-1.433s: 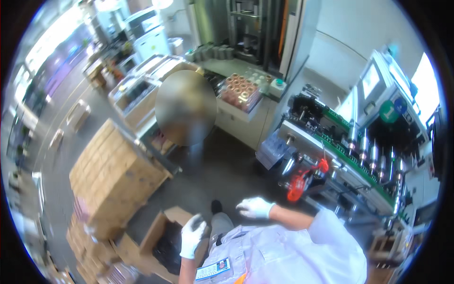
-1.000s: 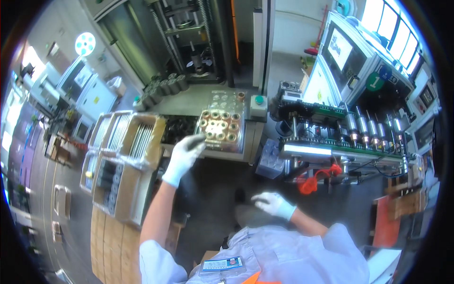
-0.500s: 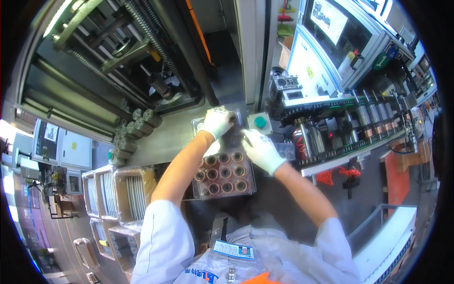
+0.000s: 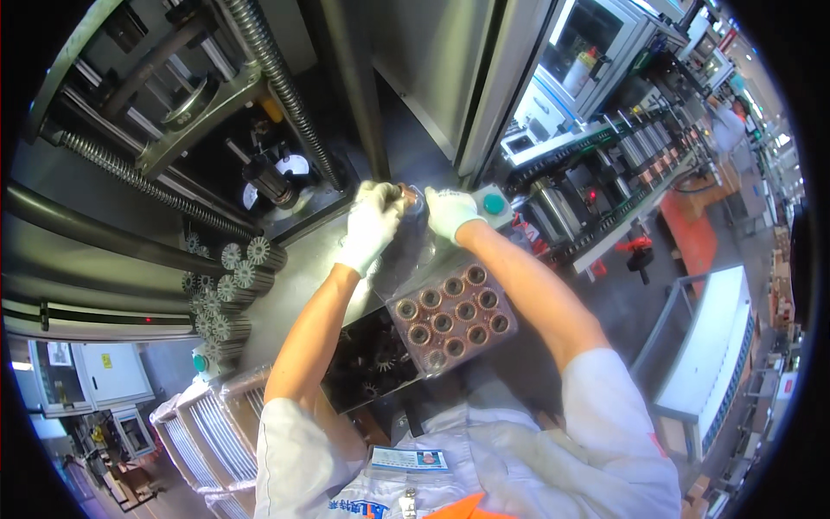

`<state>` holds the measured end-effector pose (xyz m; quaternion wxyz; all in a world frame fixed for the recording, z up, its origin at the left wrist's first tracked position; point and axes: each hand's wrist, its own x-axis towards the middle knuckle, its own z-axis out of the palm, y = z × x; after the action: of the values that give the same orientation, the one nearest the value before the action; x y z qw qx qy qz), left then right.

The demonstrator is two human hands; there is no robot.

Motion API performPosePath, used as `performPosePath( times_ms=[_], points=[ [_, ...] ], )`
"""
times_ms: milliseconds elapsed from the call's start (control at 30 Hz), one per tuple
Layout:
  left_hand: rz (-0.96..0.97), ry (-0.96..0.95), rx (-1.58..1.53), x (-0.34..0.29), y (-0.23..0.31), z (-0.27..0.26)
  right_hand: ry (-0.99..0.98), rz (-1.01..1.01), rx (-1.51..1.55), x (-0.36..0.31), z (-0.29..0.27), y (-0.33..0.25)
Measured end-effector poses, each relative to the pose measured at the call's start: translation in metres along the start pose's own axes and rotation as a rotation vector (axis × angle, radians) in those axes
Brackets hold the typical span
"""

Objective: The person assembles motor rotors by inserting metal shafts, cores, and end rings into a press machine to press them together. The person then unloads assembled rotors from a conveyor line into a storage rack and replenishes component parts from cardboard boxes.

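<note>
My left hand (image 4: 372,227), in a white glove, is closed at the fingertips on a small copper-brown ring (image 4: 406,201). My right hand (image 4: 453,214), also gloved in white, is at the same height just right of it, its fingers curled in. What the right fingers hold, if anything, is hidden. Clear plastic (image 4: 417,246) shows on the metal bench (image 4: 303,272) between and below the hands. Nearer to me, a clear plastic tray (image 4: 424,368) carries several toothed, copper-coloured rings (image 4: 442,323) in rows.
A green push button (image 4: 494,204) is beside my right hand. Stacked slotted metal cores (image 4: 226,281) stand at the bench's left, near the machine's spring-wrapped columns (image 4: 277,86). A conveyor (image 4: 596,216) with shafts runs off to the right. Wrapped crates (image 4: 212,424) stand lower left.
My view has turned, so the tray appears farther right. Both hands are farther up in the view, still close together. The ring remains at my left fingertips.
</note>
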<state>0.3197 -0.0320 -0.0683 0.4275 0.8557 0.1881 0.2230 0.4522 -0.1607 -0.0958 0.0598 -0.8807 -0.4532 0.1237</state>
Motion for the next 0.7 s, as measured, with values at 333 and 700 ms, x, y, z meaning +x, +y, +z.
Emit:
performPosePath(
  times_ms=[333,700],
  points=[
    [-0.314,0.308,-0.599,-0.105,0.013,-0.142,0.401,0.132,1.142,-0.184,-0.111,0.039],
    [-0.359,0.264,-0.655,-0.140,0.038,-0.089,0.671,1.175,1.516,-0.373,0.206,0.163]
  ],
)
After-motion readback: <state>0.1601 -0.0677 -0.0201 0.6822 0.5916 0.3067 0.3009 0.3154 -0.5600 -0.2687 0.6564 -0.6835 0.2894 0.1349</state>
